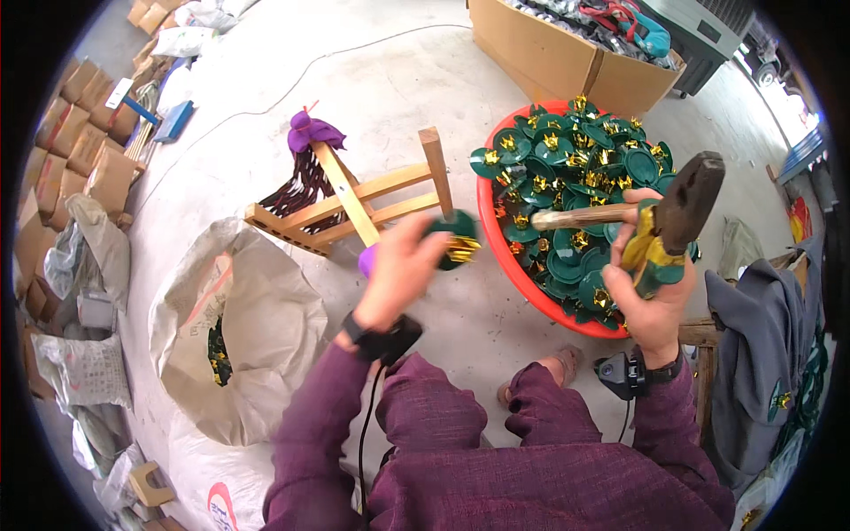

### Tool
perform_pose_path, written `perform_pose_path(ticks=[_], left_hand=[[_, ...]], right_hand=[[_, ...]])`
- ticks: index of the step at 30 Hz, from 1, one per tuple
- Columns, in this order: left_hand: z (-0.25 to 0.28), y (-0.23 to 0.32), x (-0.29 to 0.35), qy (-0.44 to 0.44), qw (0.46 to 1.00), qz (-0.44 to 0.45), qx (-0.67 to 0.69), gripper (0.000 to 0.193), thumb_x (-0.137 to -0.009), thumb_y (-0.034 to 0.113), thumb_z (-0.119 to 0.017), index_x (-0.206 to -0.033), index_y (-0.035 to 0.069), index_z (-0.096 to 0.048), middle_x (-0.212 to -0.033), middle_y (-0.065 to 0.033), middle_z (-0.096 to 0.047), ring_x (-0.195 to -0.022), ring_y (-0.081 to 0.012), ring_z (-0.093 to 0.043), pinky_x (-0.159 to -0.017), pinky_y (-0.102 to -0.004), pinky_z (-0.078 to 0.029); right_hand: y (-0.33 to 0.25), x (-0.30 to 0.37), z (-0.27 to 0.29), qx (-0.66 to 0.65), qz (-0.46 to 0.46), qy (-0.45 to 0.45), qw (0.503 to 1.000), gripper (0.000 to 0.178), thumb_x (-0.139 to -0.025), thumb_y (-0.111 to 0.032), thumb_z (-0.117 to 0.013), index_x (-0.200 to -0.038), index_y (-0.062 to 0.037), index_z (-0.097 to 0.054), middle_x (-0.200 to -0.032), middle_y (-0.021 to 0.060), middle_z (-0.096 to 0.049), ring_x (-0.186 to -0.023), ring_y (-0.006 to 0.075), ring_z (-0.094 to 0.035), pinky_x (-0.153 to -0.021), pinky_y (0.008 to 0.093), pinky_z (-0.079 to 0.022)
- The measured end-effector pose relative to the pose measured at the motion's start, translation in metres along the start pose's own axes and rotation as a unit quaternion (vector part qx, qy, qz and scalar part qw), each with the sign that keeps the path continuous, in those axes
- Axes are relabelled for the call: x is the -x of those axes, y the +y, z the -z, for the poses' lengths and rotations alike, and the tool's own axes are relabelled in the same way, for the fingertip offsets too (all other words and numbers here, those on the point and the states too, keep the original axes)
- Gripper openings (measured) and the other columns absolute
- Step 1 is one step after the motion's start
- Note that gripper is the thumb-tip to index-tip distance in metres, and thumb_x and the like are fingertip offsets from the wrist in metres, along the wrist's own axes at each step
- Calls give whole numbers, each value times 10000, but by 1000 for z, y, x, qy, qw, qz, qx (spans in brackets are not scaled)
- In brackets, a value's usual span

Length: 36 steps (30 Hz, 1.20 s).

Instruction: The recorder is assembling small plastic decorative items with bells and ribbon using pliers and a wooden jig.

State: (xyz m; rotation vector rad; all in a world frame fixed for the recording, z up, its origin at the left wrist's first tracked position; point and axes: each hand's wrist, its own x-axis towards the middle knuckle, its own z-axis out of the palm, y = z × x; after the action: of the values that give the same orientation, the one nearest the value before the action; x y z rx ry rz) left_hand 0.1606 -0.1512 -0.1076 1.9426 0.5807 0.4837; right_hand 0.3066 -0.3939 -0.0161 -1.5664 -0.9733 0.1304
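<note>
My left hand [397,273], slightly blurred, is closed on a round dark green piece with gold foil strips [460,244], beside the end of a wooden frame [363,190]. Purple cloth [312,131] and dark strands [305,188] hang on that frame. In my right hand [660,305] are pliers [691,208] with a dark metal head and yellow-green handles, together with a pale wooden stick [580,215] pointing left. Both are over a red tub [522,288] heaped with similar green and gold pieces [567,173].
An open white woven sack [274,305] stands on the left, with some green and gold inside. A large cardboard box [549,53] of mixed goods is behind the tub. Cartons [106,181] line the far left; a grey cloth [753,354] hangs on the right.
</note>
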Motion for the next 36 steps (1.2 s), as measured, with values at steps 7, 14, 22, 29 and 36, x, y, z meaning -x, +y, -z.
perform_pose_path(ticks=[7, 14, 22, 29, 36], left_hand=[[53, -54, 44, 153, 940, 185, 243, 156, -937, 112, -534, -1021, 7, -612, -746, -57, -660, -470, -119, -590, -378, -213, -400], [56, -69, 45, 132, 951, 146, 239, 250, -894, 117, -606, -1114, 0, -603, -748, -33, -671, -598, -145, -651, -499, -228, -484], [36, -83, 32, 80, 988, -90, 101, 373, -775, 166, -708, -1112, 41, -608, -1146, -150, -613, -1016, -322, -599, -903, -409, -452], [28, -68, 25, 253, 948, -190, -39, 140, -884, 213, -626, -955, 96, -653, -885, -55, -675, -848, -284, -628, -760, -393, -426], [18, -88, 24, 240, 946, -219, -27, 80, -769, 101, -625, -845, 88, -641, -872, -115, -631, -842, -351, -557, -746, -461, -420]], right_hand=[[-28, -32, -101, 21, 169, -110, 979, 550, -609, 6, -655, -1140, 14, -514, -1143, 179, -503, -1085, 340, -513, -948, 378, -414], [-6, -39, -183, 32, 218, -209, 953, 558, -621, 34, -687, -1150, 23, -508, -1110, 199, -479, -1039, 369, -521, -881, 393, -455], [-25, -43, -189, 75, 240, -288, 924, 540, -637, 27, -686, -1148, 4, -513, -1210, 226, -459, -1077, 395, -528, -882, 416, -473], [-93, -74, -122, 224, 309, -20, 924, 548, -657, 60, -612, -1190, -5, -500, -1006, 133, -609, -890, 263, -630, -767, 357, -511], [-41, -46, -140, 279, 166, -300, 897, 530, -617, 43, -655, -1133, 2, -542, -996, 185, -539, -912, 371, -572, -761, 389, -485]])
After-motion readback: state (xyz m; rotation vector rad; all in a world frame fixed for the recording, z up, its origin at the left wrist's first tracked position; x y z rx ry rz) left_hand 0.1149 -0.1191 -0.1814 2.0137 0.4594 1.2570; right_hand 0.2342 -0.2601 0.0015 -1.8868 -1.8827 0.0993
